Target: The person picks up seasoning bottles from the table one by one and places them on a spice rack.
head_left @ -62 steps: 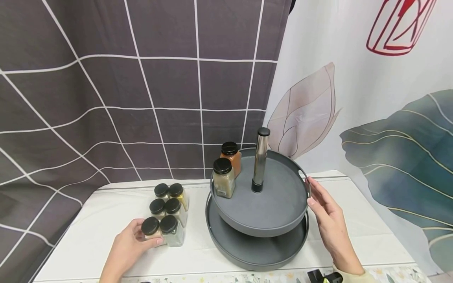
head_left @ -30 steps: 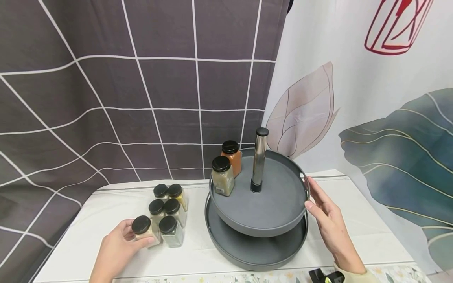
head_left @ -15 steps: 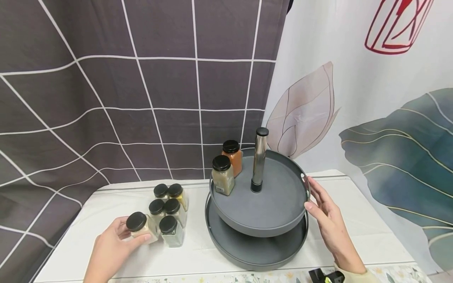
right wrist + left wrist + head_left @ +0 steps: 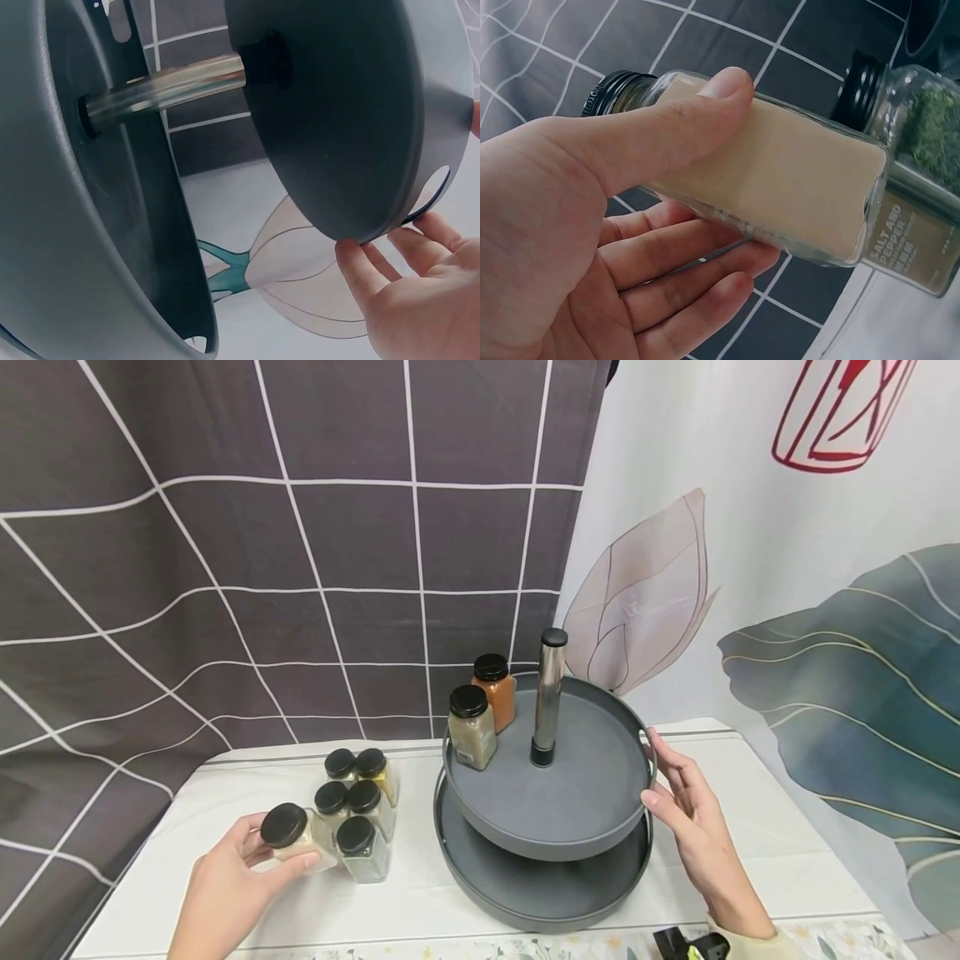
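Note:
My left hand (image 4: 232,877) holds a square glass spice jar (image 4: 311,843) between thumb and fingers. The jar has a black lid, leans left and contains pale beige powder (image 4: 787,172), plain in the left wrist view. Close to its right, several similar jars (image 4: 363,852) stand in two rows. My right hand (image 4: 693,831) rests on the outer right edge of the upper tray (image 4: 577,802) of a grey two-tier turntable, by a handle slot. In the right wrist view its fingertips (image 4: 356,259) touch the tray's edge. An orange spice jar (image 4: 495,697) and a beige-green one (image 4: 471,735) stand on the upper tray's left.
The lower tray (image 4: 547,902) sits on the white tabletop (image 4: 420,902), and a metal post (image 4: 550,693) rises through the turntable. Behind hang a dark gridded cloth (image 4: 360,543) and a white curtain printed with leaves (image 4: 862,668).
My left hand has drawn its jar leftward out of the group and tipped it. The upper tray has turned slightly clockwise, its two jars shifting toward the back, with my right hand moving slightly along.

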The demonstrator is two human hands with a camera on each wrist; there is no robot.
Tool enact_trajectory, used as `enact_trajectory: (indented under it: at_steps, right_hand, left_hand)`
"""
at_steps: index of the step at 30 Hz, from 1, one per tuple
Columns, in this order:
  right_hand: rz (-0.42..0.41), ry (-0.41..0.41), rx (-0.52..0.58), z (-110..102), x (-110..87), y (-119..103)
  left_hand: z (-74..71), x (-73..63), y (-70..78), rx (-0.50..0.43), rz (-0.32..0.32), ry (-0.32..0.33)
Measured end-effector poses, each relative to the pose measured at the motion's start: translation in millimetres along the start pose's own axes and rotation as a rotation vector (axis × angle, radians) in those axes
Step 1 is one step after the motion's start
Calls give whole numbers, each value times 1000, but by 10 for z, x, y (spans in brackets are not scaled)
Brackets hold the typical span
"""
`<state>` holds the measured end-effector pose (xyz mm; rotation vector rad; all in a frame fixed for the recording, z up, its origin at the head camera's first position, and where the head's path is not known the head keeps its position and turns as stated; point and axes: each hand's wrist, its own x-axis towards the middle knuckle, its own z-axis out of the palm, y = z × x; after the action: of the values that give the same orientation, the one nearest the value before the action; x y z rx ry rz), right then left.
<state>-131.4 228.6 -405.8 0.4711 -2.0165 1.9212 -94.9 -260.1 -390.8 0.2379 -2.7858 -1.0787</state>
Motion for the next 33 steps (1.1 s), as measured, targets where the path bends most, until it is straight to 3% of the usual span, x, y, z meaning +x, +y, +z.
enact_trajectory:
  at_steps: [15, 33]
  right_hand:
    - [-6, -5, 19, 9, 6, 9]
    - [-16, -11, 31, -2, 3, 13]
  left_hand:
    - [-51, 12, 68, 25, 22, 57]
    - [-52, 35, 293, 20, 54, 175]
